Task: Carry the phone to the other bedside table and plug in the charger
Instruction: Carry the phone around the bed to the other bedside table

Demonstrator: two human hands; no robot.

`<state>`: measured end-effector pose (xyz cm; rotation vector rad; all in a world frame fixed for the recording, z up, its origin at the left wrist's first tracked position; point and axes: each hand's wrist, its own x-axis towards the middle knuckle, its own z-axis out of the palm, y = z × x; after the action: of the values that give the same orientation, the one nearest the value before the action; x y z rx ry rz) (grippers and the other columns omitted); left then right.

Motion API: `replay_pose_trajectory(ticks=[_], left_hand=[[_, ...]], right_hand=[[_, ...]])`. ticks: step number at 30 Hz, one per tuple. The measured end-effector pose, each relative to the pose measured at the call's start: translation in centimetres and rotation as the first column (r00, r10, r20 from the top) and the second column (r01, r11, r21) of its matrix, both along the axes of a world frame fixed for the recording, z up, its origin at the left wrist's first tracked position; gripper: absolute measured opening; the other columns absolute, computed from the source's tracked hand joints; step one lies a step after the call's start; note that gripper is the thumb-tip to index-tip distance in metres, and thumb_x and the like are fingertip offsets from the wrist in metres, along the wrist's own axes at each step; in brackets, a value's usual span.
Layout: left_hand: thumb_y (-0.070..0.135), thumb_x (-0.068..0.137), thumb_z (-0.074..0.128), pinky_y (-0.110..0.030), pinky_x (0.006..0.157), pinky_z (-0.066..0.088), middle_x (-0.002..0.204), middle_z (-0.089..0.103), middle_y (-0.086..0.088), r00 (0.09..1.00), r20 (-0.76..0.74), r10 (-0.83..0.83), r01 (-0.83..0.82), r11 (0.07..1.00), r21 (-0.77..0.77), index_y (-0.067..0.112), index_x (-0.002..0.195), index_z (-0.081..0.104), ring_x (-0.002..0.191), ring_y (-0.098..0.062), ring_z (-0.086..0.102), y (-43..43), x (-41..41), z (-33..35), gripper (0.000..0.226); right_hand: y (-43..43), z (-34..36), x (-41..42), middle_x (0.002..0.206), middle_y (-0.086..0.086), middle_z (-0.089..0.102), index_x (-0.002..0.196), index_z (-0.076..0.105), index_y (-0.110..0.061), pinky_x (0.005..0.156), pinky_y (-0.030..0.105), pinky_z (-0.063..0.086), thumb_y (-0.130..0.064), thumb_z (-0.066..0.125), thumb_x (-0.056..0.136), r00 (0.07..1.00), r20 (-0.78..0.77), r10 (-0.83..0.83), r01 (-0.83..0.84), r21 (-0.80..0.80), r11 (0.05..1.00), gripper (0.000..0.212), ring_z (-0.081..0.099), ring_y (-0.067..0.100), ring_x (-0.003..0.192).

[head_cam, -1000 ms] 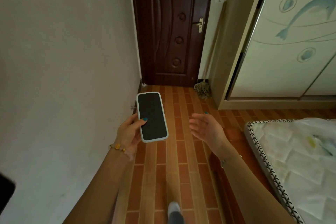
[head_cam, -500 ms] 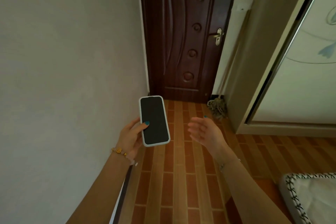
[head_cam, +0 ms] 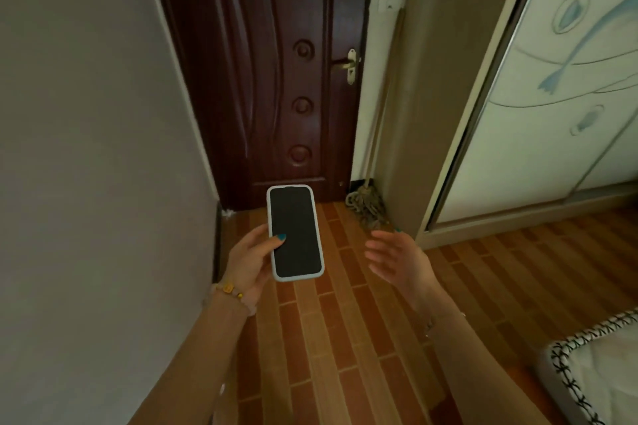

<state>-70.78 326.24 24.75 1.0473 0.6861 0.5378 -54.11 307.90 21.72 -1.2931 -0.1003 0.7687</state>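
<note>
A phone (head_cam: 295,233) with a dark screen and a pale case lies face up in my left hand (head_cam: 250,259), thumb resting on its left edge. My right hand (head_cam: 397,257) hovers to the right of the phone, palm turned inward, fingers apart, holding nothing. No bedside table or charger is in view.
A dark wooden door (head_cam: 276,72) stands shut straight ahead. A grey wall (head_cam: 86,148) runs along the left. A mop (head_cam: 367,207) leans in the corner right of the door. A wardrobe with a dolphin picture (head_cam: 559,97) is at right. A mattress corner (head_cam: 593,366) shows at bottom right. The floor is brown tile.
The view has moved closer to the door and the mattress has slid toward the bottom right corner. My left hand keeps hold of the phone; my right hand stays open beside it.
</note>
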Motion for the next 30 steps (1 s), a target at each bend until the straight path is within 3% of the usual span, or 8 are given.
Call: replay_pose_trajectory(ticks=[6, 11, 14, 17, 21, 30], left_hand=[[0.008, 0.078, 0.066, -0.031, 0.064, 0.056, 0.102, 0.071, -0.003, 0.986, -0.040, -0.164, 0.164, 0.986, 0.013, 0.021, 0.101, 0.068, 0.094, -0.021, 0.068, 5.9, 8.2, 0.4, 0.026], [0.009, 0.078, 0.066, -0.025, 0.057, 0.056, 0.100, 0.073, -0.002, 0.953, -0.045, -0.301, 0.300, 0.954, -0.016, 0.024, 0.098, 0.070, 0.085, -0.016, 0.071, 7.4, 15.5, -0.1, 0.024], [0.011, 0.077, 0.067, -0.027, 0.059, 0.057, 0.101, 0.074, -0.004, 0.920, -0.062, -0.387, 0.387, 0.922, -0.020, 0.023, 0.102, 0.069, 0.087, -0.018, 0.071, 7.5, 20.0, -0.4, 0.027], [0.011, 0.077, 0.067, -0.029, 0.062, 0.057, 0.104, 0.073, -0.005, 0.892, -0.071, -0.445, 0.445, 0.895, -0.020, 0.021, 0.106, 0.068, 0.090, -0.020, 0.070, 7.2, 24.5, -0.8, 0.030], [0.009, 0.078, 0.066, -0.031, 0.062, 0.057, 0.106, 0.071, -0.008, 0.866, -0.066, -0.496, 0.496, 0.868, -0.021, 0.018, 0.108, 0.066, 0.094, -0.024, 0.068, 6.2, 31.4, -1.0, 0.032], [0.008, 0.079, 0.065, -0.034, 0.068, 0.055, 0.108, 0.069, -0.009, 0.767, -0.067, -0.639, 0.639, 0.769, -0.012, 0.018, 0.110, 0.065, 0.100, -0.027, 0.065, 0.7, 49.9, 0.0, 0.033]], right_hand=[[3.5, 0.2, 5.2, 0.106, 0.011, 0.068, 0.101, 0.066, -0.015, 0.084, 0.039, 0.044, -0.031, 0.034, 0.097, 0.989, -0.039, -0.146, 0.147, 0.025, 0.989, 0.036, 0.062, 0.028, 0.097], [2.4, -0.3, 9.2, 0.099, 0.006, 0.075, 0.096, 0.072, -0.018, 0.076, 0.035, 0.048, -0.036, 0.039, 0.091, 0.956, -0.003, -0.294, 0.294, 0.001, 0.956, 0.038, 0.069, 0.022, 0.094], [1.7, -0.2, 11.7, 0.093, 0.005, 0.075, 0.101, 0.071, -0.013, 0.077, 0.034, 0.049, -0.035, 0.037, 0.095, 0.926, -0.008, -0.377, 0.377, 0.010, 0.926, 0.040, 0.072, 0.018, 0.082], [1.3, -0.4, 14.6, 0.101, 0.009, 0.073, 0.108, 0.069, -0.010, 0.086, 0.039, 0.050, -0.036, 0.035, 0.098, 0.903, 0.004, -0.429, 0.429, 0.007, 0.903, 0.043, 0.068, 0.024, 0.095], [0.6, -0.5, 19.8, 0.103, 0.012, 0.071, 0.107, 0.067, -0.007, 0.078, 0.036, 0.052, -0.033, 0.034, 0.099, 0.863, 0.003, -0.506, 0.506, 0.004, 0.863, 0.042, 0.066, 0.027, 0.097], [-3.7, 0.5, 34.8, 0.095, 0.005, 0.076, 0.097, 0.072, -0.015, 0.080, 0.038, 0.054, -0.037, 0.031, 0.099, 0.791, 0.119, -0.600, 0.607, -0.032, 0.794, 0.046, 0.071, 0.023, 0.092]])
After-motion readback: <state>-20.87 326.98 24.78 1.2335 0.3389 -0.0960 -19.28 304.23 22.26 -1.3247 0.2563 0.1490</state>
